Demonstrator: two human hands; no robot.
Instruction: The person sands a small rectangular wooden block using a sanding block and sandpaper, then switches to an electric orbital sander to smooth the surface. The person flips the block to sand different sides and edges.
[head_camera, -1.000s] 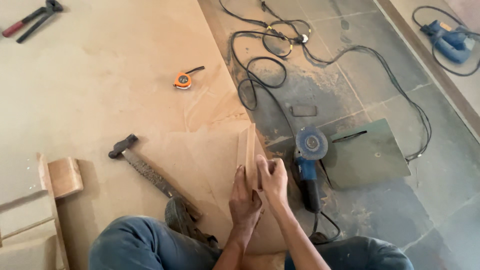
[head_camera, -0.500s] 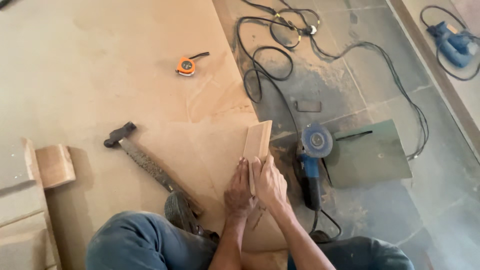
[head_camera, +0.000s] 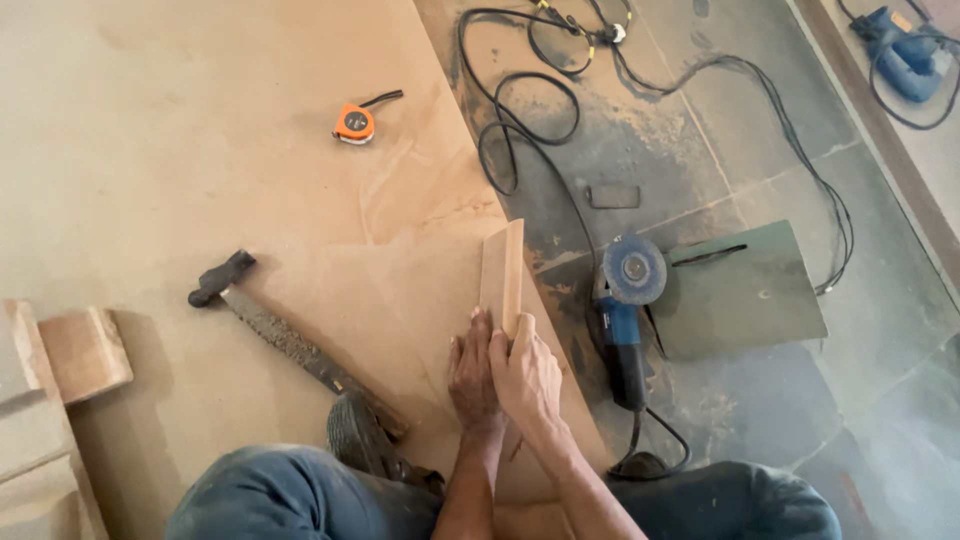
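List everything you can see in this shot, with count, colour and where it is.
wooden strip: one, light brown, flat on the board, under both hands
board: one, tan, covering the left floor
hammer: one, black head, left of the hands
tape measure: one, orange, upper middle
angle grinder: one, blue, right of the strip
green sheet: one, right of the grinder
cables: black, tangled at top
power tool: one, blue, top right
wood blocks: several, brown, left edge
left hand, right hand: pressing the strip's near end

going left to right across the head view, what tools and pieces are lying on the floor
wooden block → hammer → orange tape measure → wooden strip under both hands → blue angle grinder → green board → blue power tool
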